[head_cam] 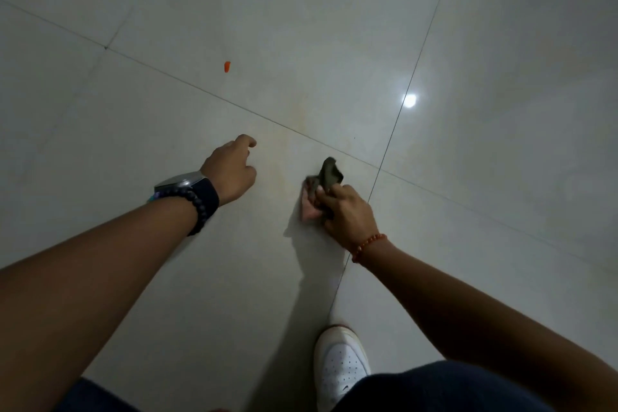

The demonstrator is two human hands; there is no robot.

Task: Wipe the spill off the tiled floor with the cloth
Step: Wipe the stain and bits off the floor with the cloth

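My right hand (346,212) grips a bunched cloth (326,179), dark olive with a pink part, held low over the pale tiled floor (501,60). A faint yellowish smear of spill (294,130) lies across the grout line just ahead of the cloth and between my hands. A small orange blob (227,66) sits farther off to the left. My left hand (232,169) hovers left of the smear, fingers loosely curled with the index finger out, holding nothing. A watch and dark bead bracelet are on that wrist.
My white shoe (341,368) stands on the floor below the right arm, beside dark trousers (434,391). A bright lamp reflection (409,100) shines on a grout line at the right. Glossy tiles stretch all around.
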